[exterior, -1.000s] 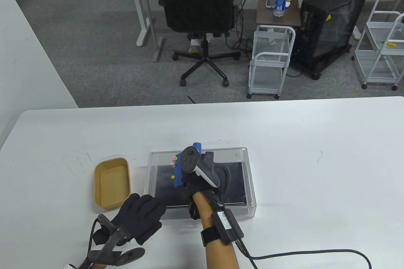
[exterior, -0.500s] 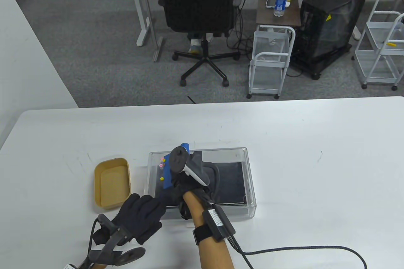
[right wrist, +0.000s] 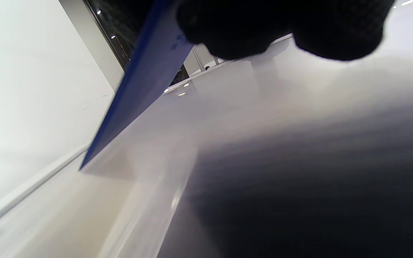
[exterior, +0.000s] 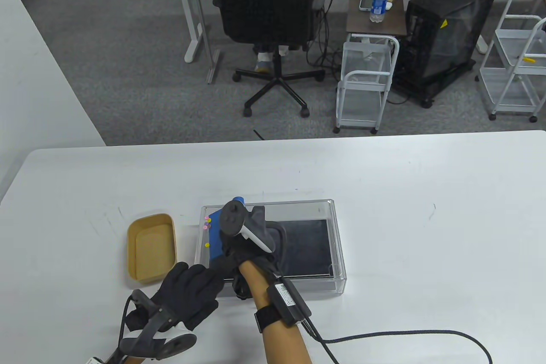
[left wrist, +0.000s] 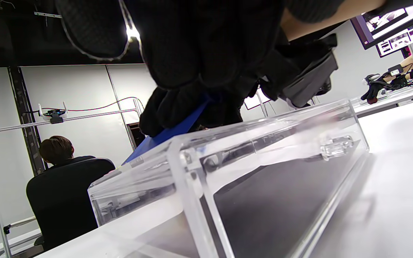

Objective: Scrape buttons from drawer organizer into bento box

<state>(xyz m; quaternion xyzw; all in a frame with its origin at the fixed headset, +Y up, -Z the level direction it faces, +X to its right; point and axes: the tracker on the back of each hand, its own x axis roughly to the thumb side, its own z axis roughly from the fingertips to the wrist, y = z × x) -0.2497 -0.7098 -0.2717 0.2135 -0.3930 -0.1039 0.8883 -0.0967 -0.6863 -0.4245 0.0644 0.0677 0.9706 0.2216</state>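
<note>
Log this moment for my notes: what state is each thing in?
drawer organizer: open-topped, flat on table.
buttons: bunched against organizer's left wall.
blue scraper: tilted, in right hand.
bento box: lidless, empty.
left hand: touching organizer's near-left corner.

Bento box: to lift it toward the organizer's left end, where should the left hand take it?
Pinch a long side wall of the bento box from above: it sits open-topped and empty, with bare table on its left giving the left hand room.
</note>
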